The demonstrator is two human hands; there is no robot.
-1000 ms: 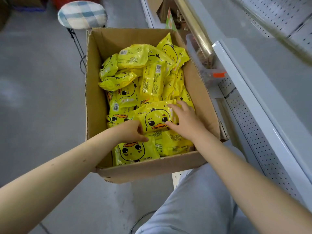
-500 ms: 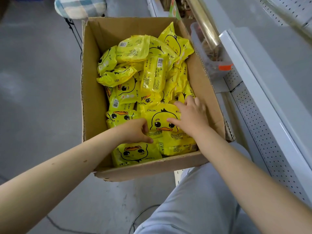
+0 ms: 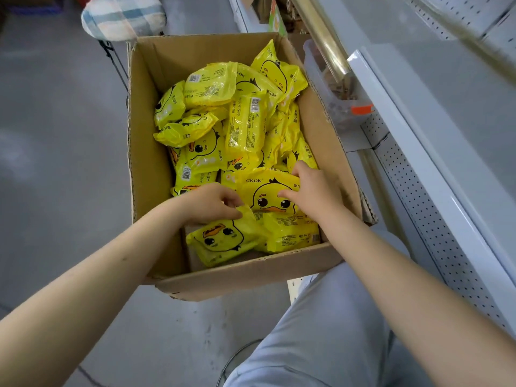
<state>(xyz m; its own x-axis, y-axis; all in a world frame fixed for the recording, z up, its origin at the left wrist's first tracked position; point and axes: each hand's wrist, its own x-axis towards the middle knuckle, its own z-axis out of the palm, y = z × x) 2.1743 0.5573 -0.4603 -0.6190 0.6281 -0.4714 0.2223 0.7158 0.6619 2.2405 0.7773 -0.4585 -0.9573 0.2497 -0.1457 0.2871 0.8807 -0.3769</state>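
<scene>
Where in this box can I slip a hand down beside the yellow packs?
Bare room runs down the cardboard box along its left wall, across the far end behind the yellow packs, and slightly by the near wall's left corner. Middle and right side are packed tight, where left hand and right hand grip the duck-face pack.

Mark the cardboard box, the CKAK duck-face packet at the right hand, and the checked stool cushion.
cardboard box [image 3: 145, 169]: head view, bare left inner wall.
duck-face packet [image 3: 268, 195]: head view, printed duck face.
checked cushion [image 3: 122, 16]: head view, top of fabric.
</scene>
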